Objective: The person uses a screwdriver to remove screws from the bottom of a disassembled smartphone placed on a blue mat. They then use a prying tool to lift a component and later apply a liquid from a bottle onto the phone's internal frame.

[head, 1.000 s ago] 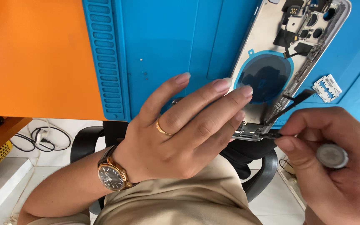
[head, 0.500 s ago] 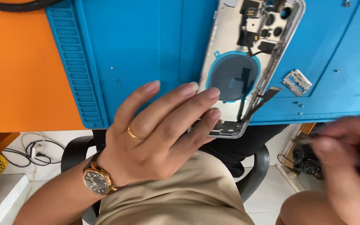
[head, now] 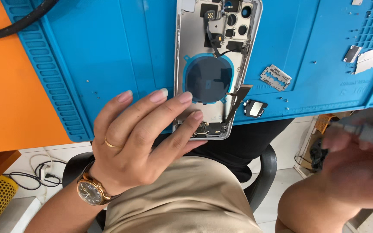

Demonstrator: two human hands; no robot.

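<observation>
Right hand [head: 359, 168] with screwdriver [head: 368, 131] withdrawn from phone housing [head: 214, 64].

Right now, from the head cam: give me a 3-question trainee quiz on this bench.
1. True or false: the left hand rests its fingers on the opened phone housing.
2. What does the right hand hold? A) grey tool handle B) razor blade C) black cable
3. What colour is the mat under the housing?

Key: 1 true. 2 A, the grey tool handle, blurred, off the mat. 3 blue; the razor blade lies on it too.
</observation>
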